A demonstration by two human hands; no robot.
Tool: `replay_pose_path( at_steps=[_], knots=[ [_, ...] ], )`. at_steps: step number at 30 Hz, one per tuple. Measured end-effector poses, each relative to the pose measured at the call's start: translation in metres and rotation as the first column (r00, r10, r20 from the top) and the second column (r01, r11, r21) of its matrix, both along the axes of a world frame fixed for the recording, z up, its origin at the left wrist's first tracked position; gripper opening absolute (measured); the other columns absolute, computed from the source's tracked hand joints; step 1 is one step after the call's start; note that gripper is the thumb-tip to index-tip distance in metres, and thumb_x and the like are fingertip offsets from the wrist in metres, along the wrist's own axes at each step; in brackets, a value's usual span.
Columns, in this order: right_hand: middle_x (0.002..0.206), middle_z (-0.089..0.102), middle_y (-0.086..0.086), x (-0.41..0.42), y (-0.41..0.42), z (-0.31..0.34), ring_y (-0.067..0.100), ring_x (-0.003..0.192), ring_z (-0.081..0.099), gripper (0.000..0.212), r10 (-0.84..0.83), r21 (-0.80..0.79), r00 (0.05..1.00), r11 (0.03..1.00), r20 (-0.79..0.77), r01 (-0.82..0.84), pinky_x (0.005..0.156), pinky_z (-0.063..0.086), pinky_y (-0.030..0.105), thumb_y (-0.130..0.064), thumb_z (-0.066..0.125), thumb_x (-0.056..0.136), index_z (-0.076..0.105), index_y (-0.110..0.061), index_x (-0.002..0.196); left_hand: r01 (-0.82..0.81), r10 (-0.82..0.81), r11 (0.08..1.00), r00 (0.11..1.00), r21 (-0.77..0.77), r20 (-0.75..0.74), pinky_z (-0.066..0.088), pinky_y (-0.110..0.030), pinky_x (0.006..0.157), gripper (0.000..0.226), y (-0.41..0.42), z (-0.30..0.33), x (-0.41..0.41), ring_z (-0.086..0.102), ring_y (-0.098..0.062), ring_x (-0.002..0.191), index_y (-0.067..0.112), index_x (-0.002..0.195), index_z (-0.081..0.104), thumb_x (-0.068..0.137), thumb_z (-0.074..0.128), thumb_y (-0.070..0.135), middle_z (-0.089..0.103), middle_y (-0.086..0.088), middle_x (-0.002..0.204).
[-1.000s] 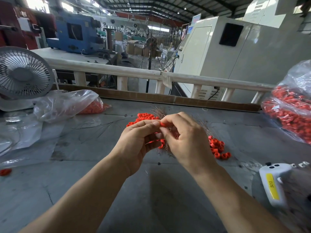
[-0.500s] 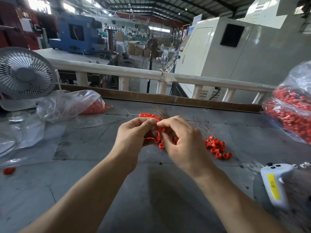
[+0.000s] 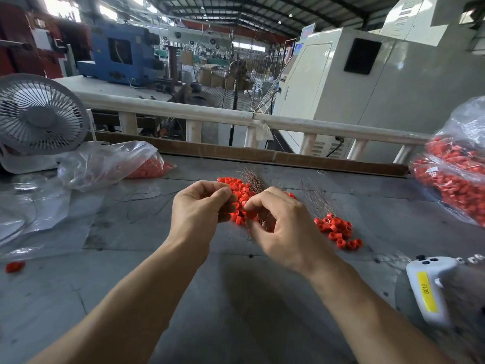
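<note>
The left hand [image 3: 199, 208] and the right hand [image 3: 284, 228] were held close together just above the worktop [image 3: 236, 306], with the thumbs turned toward each other and almost touching. The left hand had its fingers curled and its thumb pressed against the forefinger; whatever it pinched was too small to make out. The right hand had its forefinger and thumb brought together in a pinch. It gripped a bundle of thin wires [image 3: 263, 219] under its curled fingers, and the strands showed below the palm. A pile of red plastic rings [image 3: 240, 191] lay on the worktop directly beyond and between the two hands, with several rings visible in the gap beneath the thumbs. Loose wires [image 3: 253, 179] fanned out just beyond that pile. A smaller group of rings [image 3: 338, 231] lay near the outer side of the right hand, with more wire strands [image 3: 315, 202] just beyond it. Further out on that side stood a full bag [image 3: 456, 185] of red rings. A white controller [image 3: 430, 290] with a yellow label lay nearer the person than the right hand. Well to the outer side of the left hand lay a clear plastic bag [image 3: 105, 164] holding some red rings. A desk fan [image 3: 39, 114] stood beyond that bag, and a single red ring [image 3: 15, 266] lay nearer the person.
</note>
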State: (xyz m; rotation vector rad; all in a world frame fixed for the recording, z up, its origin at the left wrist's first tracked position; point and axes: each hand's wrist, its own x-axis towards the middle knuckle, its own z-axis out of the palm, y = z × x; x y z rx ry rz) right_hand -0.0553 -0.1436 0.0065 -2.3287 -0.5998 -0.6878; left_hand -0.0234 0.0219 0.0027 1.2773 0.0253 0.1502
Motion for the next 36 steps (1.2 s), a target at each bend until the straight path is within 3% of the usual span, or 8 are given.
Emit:
replay_pose_path(
  at_steps=[7, 13, 17, 22, 25, 29, 32, 36],
  knots=[
    [0.098, 0.064, -0.012, 0.006, -0.013, 0.003, 0.010, 0.088, 0.063, 0.015, -0.251, -0.024, 0.964, 0.967, 0.085, 0.253, 0.077, 0.055, 0.030, -0.015, 0.075, 0.089, 0.070, -0.023, 0.100, 0.045, -0.045, 0.998, 0.999, 0.038, -0.011, 0.059, -0.026, 0.065, 0.011, 0.000, 0.004, 0.000, 0.071, -0.013, 0.072, 0.017, 0.104, 0.073, 0.095, 0.069, 0.013, 0.079, -0.007, 0.090],
    [0.099, 0.071, -0.002, 0.017, -0.065, 0.012, 0.029, 0.096, 0.066, 0.011, -0.730, -0.102, 0.678, 0.683, -0.083, 0.723, 0.077, 0.052, 0.033, -0.018, 0.067, 0.088, 0.068, -0.025, 0.097, 0.017, -0.029, 0.924, 0.999, 0.381, 0.027, 0.059, -0.034, 0.073, 0.011, -0.004, -0.005, -0.002, 0.072, -0.016, 0.080, 0.025, 0.092, 0.076, 0.095, 0.068, 0.018, 0.077, 0.002, 0.084],
    [0.077, 0.077, 0.002, 0.013, -0.085, 0.020, 0.030, 0.081, 0.074, 0.012, -0.784, -0.263, 0.516, 0.609, -0.345, 0.749, 0.084, 0.059, 0.038, -0.018, 0.063, 0.083, 0.071, -0.027, 0.085, -0.028, -0.007, 0.810, 0.998, 0.586, 0.057, 0.054, -0.029, 0.068, 0.014, -0.006, -0.009, -0.002, 0.066, -0.006, 0.070, 0.031, 0.084, 0.075, 0.094, 0.067, 0.025, 0.073, 0.014, 0.077],
    [0.048, 0.065, -0.012, 0.012, -0.093, 0.025, 0.014, 0.058, 0.066, 0.016, -0.833, -0.402, 0.427, 0.546, -0.351, 0.735, 0.075, 0.052, 0.028, -0.024, 0.070, 0.081, 0.073, -0.024, 0.066, -0.050, -0.032, 0.640, 0.995, 0.767, 0.091, 0.048, -0.020, 0.065, 0.010, -0.008, -0.012, -0.004, 0.063, -0.001, 0.079, 0.031, 0.091, 0.073, 0.095, 0.063, 0.030, 0.070, 0.016, 0.085],
    [0.069, 0.075, -0.004, 0.013, -0.090, 0.024, 0.025, 0.082, 0.071, 0.006, -0.817, -0.385, 0.484, 0.575, -0.313, 0.722, 0.085, 0.055, 0.035, -0.029, 0.075, 0.082, 0.073, -0.023, 0.080, -0.056, -0.047, 0.568, 0.994, 0.821, 0.100, 0.046, -0.024, 0.066, 0.010, -0.007, -0.013, -0.004, 0.062, -0.004, 0.082, 0.031, 0.093, 0.072, 0.094, 0.062, 0.029, 0.067, 0.016, 0.086],
    [0.100, 0.076, 0.002, 0.017, -0.073, 0.014, 0.031, 0.096, 0.071, 0.013, -0.617, -0.105, 0.732, 0.781, -0.290, 0.616, 0.087, 0.058, 0.041, -0.019, 0.069, 0.092, 0.074, -0.025, 0.102, -0.074, -0.068, 0.488, 0.990, 0.870, 0.122, 0.045, -0.029, 0.080, 0.012, -0.007, -0.016, -0.005, 0.060, -0.012, 0.097, 0.030, 0.101, 0.071, 0.094, 0.062, 0.030, 0.066, 0.015, 0.099],
    [0.123, 0.073, 0.006, 0.026, -0.056, 0.000, 0.025, 0.114, 0.066, 0.034, -0.486, -0.117, 0.838, 0.874, -0.247, 0.472, 0.100, 0.049, 0.029, -0.002, 0.054, 0.098, 0.071, -0.016, 0.124, -0.097, -0.066, 0.443, 0.988, 0.891, 0.141, 0.046, -0.034, 0.092, 0.014, -0.006, -0.017, -0.004, 0.058, -0.014, 0.106, 0.030, 0.106, 0.071, 0.095, 0.062, 0.031, 0.062, 0.013, 0.106],
    [0.158, 0.047, 0.007, 0.037, -0.043, -0.008, 0.020, 0.146, 0.042, 0.070, -0.417, -0.180, 0.840, 0.909, -0.348, 0.377, 0.121, 0.029, 0.027, 0.013, 0.039, 0.091, 0.043, -0.013, 0.156, -0.108, -0.054, 0.407, 0.988, 0.907, 0.142, 0.044, -0.038, 0.098, 0.015, -0.005, -0.020, -0.002, 0.054, -0.017, 0.112, 0.032, 0.108, 0.070, 0.096, 0.061, 0.035, 0.058, 0.012, 0.109]
  ],
)
